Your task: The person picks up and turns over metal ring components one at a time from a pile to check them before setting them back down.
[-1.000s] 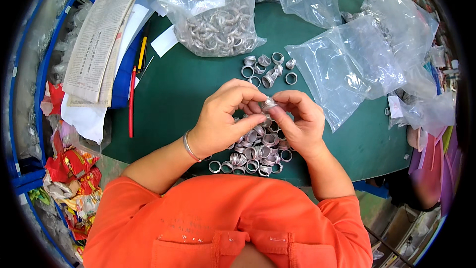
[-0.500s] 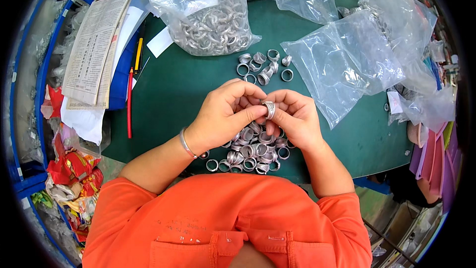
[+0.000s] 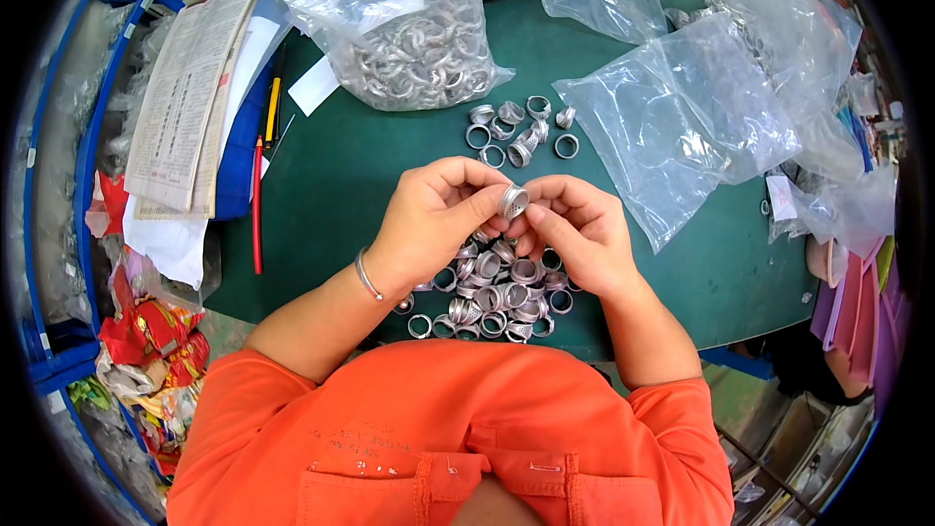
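A silver-coloured metal ring (image 3: 513,202) with a patterned face is pinched between my two hands, above the middle of the table. My left hand (image 3: 438,214) grips it from the left with thumb and fingers. From the other side, the thumb and fingertips of my right hand (image 3: 582,234) close on its edge. Just below my hands lies a heap of similar rings (image 3: 506,292), its far part hidden by my fingers. Beyond them a smaller loose group of rings (image 3: 521,141) rests on the green tabletop (image 3: 341,166).
A clear bag of rings (image 3: 419,49) stands at the back. Empty-looking plastic bags (image 3: 672,117) spread over the right side. At left are newspaper sheets (image 3: 185,97), a blue tray (image 3: 239,166), a red pencil (image 3: 257,209) and a yellow pen (image 3: 274,107).
The ring has been turned between my fingers, and its opening and rim show differently. It has shifted slightly left, and my right thumb has moved off its face.
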`<state>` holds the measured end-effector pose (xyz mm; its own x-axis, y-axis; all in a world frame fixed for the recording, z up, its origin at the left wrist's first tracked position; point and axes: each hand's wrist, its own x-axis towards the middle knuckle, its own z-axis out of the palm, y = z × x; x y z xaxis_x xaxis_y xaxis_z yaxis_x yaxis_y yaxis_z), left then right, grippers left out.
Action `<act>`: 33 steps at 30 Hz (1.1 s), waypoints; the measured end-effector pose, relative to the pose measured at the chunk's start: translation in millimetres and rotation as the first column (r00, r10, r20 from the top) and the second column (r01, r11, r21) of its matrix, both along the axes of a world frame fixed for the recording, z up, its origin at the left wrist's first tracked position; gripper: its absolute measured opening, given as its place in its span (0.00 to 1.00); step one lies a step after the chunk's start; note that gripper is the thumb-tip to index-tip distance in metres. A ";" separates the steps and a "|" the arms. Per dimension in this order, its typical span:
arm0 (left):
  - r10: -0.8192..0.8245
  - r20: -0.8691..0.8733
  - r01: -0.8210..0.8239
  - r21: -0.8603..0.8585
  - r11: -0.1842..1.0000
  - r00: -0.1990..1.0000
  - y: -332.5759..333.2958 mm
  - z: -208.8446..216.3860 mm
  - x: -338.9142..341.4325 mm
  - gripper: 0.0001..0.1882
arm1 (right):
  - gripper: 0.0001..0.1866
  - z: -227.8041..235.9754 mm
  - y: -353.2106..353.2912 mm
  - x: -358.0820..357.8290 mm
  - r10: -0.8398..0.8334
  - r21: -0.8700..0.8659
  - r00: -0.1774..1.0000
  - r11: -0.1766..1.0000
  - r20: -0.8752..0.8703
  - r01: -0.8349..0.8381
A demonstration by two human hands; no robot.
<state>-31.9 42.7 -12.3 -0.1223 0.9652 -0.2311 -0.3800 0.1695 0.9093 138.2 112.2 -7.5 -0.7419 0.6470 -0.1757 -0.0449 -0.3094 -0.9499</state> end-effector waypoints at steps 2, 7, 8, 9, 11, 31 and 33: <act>0.004 0.032 -0.005 0.018 1.000 0.999 -0.9 -3.0 0.2 0.05 | 0.09 0.5 -0.2 0.3 -0.010 0.013 1.000 1.000 -0.009 0.010; -0.006 0.001 0.006 0.098 0.995 1.000 -1.3 -7.6 2.0 0.06 | 0.09 0.8 -3.6 -4.1 -0.054 0.103 0.998 0.993 -0.026 0.056; -0.006 -0.034 0.011 0.138 0.990 0.999 -2.4 -8.5 3.0 0.06 | 0.08 -0.8 -2.7 -3.8 -0.058 0.134 0.998 0.989 0.001 0.057; -0.001 -0.091 0.019 0.193 0.981 0.996 -3.5 -8.5 3.8 0.07 | 0.08 -3.9 -1.2 -3.1 -0.062 0.165 0.998 0.985 0.028 0.056; 0.020 -0.199 0.042 0.301 0.953 0.980 -5.1 -8.9 5.2 0.10 | 0.07 -8.6 0.2 -1.7 -0.085 0.198 0.995 0.977 0.046 0.074; -0.004 0.005 0.002 0.288 0.958 1.000 -11.3 -13.1 5.9 0.16 | 0.07 -14.3 0.2 -5.3 -0.105 0.461 0.992 0.878 -0.071 0.126; -0.012 -0.006 0.013 0.272 0.962 1.000 -12.4 -13.0 7.8 0.15 | 0.07 -17.5 -0.5 -4.8 -0.128 0.424 0.992 0.897 -0.022 0.125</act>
